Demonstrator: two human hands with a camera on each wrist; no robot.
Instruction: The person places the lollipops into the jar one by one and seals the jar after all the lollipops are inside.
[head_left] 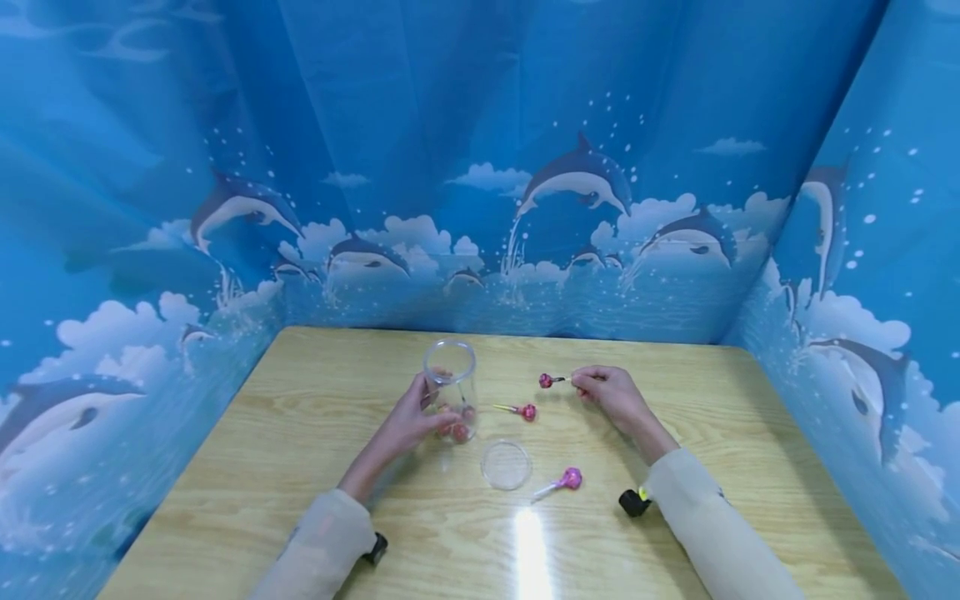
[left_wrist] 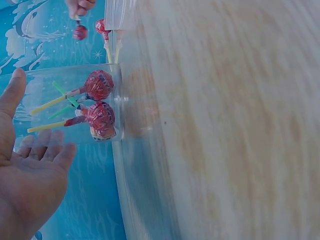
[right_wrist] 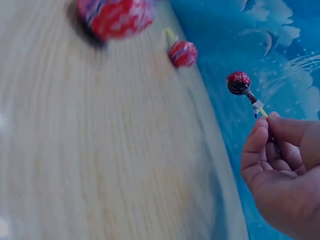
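Observation:
My left hand grips a clear plastic jar standing on the table, its thumb on one side and its fingers on the other. Inside the jar, several wrapped lollipops lie with heads at the bottom and yellow and green sticks pointing up. To the right, my right hand pinches a dark red lollipop by its yellow stick between thumb and fingertips. The head of this lollipop points left toward the jar. A red lollipop with a yellow stick lies on the table between the hands.
A clear round lid lies flat in front of the jar. Nearer the front, a pink lollipop with a white stick rests on the wooden table. Blue dolphin-print curtains enclose the back and sides.

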